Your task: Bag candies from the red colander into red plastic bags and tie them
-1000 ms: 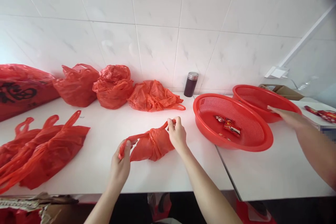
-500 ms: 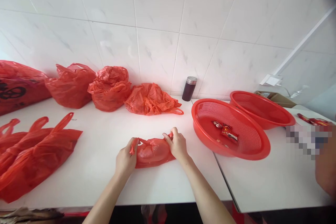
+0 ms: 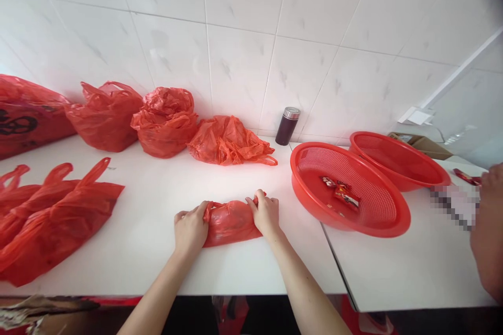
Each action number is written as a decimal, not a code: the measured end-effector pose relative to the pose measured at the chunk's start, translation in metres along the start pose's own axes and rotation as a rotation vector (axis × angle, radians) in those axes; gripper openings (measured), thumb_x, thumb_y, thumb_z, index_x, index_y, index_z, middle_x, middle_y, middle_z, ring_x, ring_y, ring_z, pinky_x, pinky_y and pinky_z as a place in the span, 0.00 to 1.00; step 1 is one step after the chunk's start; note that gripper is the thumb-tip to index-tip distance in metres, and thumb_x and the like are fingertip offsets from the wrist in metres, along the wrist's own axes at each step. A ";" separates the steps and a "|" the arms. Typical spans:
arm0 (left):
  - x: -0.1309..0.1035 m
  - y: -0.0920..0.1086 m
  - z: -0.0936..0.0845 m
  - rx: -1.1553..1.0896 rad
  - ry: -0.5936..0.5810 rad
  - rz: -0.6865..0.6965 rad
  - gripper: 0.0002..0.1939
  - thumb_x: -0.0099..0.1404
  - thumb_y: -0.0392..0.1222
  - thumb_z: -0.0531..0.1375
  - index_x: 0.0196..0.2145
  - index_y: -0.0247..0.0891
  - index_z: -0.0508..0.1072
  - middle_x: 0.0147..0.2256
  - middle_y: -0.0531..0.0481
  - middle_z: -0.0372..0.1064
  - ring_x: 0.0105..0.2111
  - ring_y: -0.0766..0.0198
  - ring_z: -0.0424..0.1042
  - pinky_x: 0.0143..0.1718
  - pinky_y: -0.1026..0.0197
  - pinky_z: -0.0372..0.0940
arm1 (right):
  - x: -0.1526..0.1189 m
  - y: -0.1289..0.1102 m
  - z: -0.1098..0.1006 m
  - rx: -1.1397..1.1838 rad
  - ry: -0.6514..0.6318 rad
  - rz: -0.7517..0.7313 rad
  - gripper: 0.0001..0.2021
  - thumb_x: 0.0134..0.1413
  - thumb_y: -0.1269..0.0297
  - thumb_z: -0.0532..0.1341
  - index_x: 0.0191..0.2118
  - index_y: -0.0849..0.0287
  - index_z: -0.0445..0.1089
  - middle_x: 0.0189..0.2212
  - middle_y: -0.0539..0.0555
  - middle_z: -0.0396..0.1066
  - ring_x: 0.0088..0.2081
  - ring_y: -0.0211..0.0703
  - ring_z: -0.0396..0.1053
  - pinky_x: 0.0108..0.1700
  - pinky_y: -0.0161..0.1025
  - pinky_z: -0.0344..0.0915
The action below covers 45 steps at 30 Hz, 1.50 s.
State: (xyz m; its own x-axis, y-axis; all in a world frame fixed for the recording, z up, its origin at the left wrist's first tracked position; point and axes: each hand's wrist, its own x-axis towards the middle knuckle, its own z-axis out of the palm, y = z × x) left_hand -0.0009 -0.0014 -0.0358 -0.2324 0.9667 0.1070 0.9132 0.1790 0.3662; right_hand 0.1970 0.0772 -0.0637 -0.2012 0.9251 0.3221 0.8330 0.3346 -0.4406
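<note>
A red plastic bag [image 3: 231,224] lies on the white table between my two hands, its body puffed and its lower edge flat on the tabletop. My left hand [image 3: 192,227] is closed on the bag's left upper corner. With thumb and fingers, my right hand [image 3: 265,214] pinches its right upper corner, and a bit of red plastic pokes out above the grip. What the bag contains cannot be made out. To the right of my right hand sits a red perforated basket [image 3: 304,204] with several small wrapped packets [image 3: 341,192] inside.
Several red bags with looped handles [image 3: 58,220] lie at the left. Along the tiled wall stand more red bags [image 3: 165,131] and a dark flask [image 3: 287,126]. Behind the first basket is a second red basket [image 3: 396,159]. Another person's arm [image 3: 489,235] reaches in at the far right.
The bag's top has been drawn straighter and flatter between my hands. My left hand has turned more palm-down. The whole view has tilted slightly downward. The other person's hand has come further into view.
</note>
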 end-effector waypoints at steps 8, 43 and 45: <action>0.001 -0.009 0.007 0.065 0.037 -0.016 0.24 0.64 0.29 0.45 0.47 0.46 0.75 0.40 0.48 0.79 0.43 0.54 0.73 0.58 0.45 0.45 | 0.001 0.007 0.007 -0.002 0.030 -0.002 0.11 0.64 0.58 0.55 0.32 0.56 0.57 0.23 0.46 0.71 0.24 0.39 0.67 0.39 0.37 0.52; 0.009 0.068 -0.039 -0.236 0.092 0.283 0.14 0.63 0.44 0.55 0.45 0.44 0.74 0.50 0.46 0.71 0.52 0.52 0.67 0.53 0.51 0.60 | -0.001 0.014 -0.022 0.693 0.457 0.097 0.14 0.65 0.50 0.50 0.33 0.53 0.50 0.26 0.46 0.63 0.25 0.38 0.68 0.29 0.36 0.65; 0.016 0.081 -0.027 -0.142 -0.101 0.278 0.12 0.62 0.41 0.55 0.42 0.44 0.75 0.45 0.45 0.74 0.47 0.50 0.70 0.48 0.51 0.62 | -0.002 0.010 -0.029 0.881 0.460 0.126 0.13 0.65 0.52 0.51 0.34 0.53 0.50 0.23 0.44 0.63 0.25 0.39 0.71 0.31 0.37 0.66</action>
State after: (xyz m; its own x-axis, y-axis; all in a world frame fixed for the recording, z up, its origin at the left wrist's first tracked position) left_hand 0.0601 0.0234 0.0205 0.0603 0.9894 0.1319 0.8793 -0.1152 0.4620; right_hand 0.2207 0.0737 -0.0449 0.2360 0.8660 0.4409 0.1183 0.4247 -0.8976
